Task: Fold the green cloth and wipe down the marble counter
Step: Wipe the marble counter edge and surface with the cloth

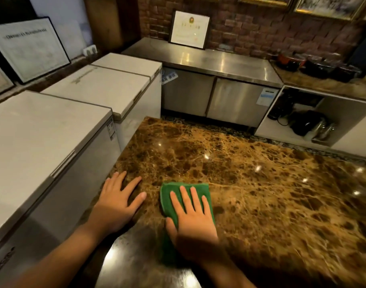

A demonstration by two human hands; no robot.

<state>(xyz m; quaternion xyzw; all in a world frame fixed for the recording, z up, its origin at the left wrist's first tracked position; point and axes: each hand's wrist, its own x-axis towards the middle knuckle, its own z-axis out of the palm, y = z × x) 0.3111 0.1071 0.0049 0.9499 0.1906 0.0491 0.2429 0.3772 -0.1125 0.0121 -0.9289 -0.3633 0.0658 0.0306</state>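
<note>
The green cloth (167,195) lies folded into a small pad on the brown marble counter (250,183), near its left end. My right hand (191,217) presses flat on the cloth, fingers straight and spread, covering most of it. My left hand (117,198) rests flat on the bare marble just left of the cloth, fingers spread, close to the counter's left edge.
White chest freezers (43,132) stand along the left side, against the counter's edge. Beyond the counter, a steel worktop (209,59) with a framed certificate (189,29) runs along the brick wall. Open shelves with appliances (302,119) are at the right.
</note>
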